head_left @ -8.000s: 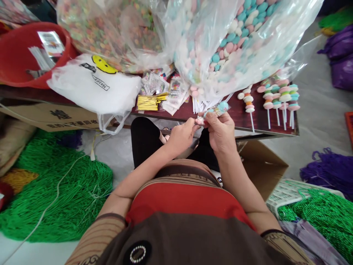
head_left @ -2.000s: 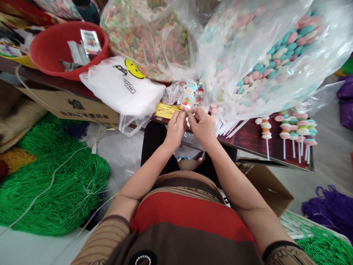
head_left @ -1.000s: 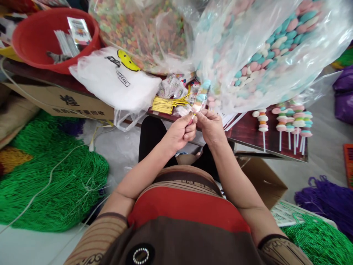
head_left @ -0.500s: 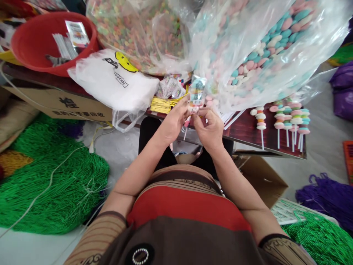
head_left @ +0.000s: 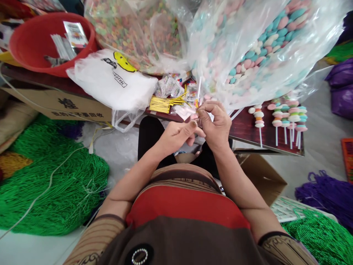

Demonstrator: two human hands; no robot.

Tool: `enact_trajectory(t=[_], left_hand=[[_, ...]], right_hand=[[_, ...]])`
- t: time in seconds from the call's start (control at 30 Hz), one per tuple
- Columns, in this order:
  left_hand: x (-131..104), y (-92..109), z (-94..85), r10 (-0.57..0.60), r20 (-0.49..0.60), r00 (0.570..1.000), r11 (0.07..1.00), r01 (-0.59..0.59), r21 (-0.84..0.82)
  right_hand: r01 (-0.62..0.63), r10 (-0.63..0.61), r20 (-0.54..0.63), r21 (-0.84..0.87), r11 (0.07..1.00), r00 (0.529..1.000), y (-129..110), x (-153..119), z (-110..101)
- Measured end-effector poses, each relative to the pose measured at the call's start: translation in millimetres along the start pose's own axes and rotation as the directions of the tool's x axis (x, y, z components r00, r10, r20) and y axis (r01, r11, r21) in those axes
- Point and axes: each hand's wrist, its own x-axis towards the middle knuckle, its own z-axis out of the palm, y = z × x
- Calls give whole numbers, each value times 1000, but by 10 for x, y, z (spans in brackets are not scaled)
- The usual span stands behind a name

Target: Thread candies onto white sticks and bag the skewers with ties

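A candy skewer in a clear wrapper points its white stick [head_left: 199,87] upward between my hands, at the table's front edge. Little of the candy shows; a pink bit [head_left: 193,116] peeks out above my left fingers. My left hand [head_left: 182,133] is closed around the lower, mostly hidden part, thumb on top. At the base of the stick, my right hand [head_left: 213,119] pinches a yellow twist tie [head_left: 196,103]. Just beyond lie a bundle of yellow twist ties [head_left: 160,104] and small printed packets [head_left: 168,86].
Big clear bags of gummy rings [head_left: 138,40] and pastel candies [head_left: 253,55] stand behind. Several candy skewers [head_left: 293,114] lie on the table's right end. At left are a white plastic bag [head_left: 116,88], a red basin [head_left: 30,48] and green strands [head_left: 55,176] on the floor.
The wrapped skewer has turned over: its stick pointed down and now points up. My left hand has moved lower, and my right fingers have shifted up to the stick's base.
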Motion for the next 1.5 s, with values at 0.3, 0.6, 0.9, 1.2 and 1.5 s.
enact_trajectory(t=[0.3, 0.6, 0.9, 1.2, 1.5], left_hand=[[250, 36, -50, -30, -89, 996, 994, 20, -111], [69, -127, -6, -155, 213, 965, 918, 61, 391], [177, -340, 28, 26, 128, 991, 994, -39, 98], [230, -625, 233, 44, 652, 757, 616, -534, 579], [373, -584, 90, 124, 375, 919, 708, -347, 615]], right_hand=[[60, -64, 24, 155, 986, 998, -14, -118, -12], [-100, 54, 205, 219, 971, 977, 43, -103, -300], [-313, 250, 214, 353, 882, 944, 125, -498, -395], [-700, 555, 426, 455, 551, 714, 541, -1053, -907], [-690, 754, 89, -344, 637, 651, 1274, -1918, -2414]])
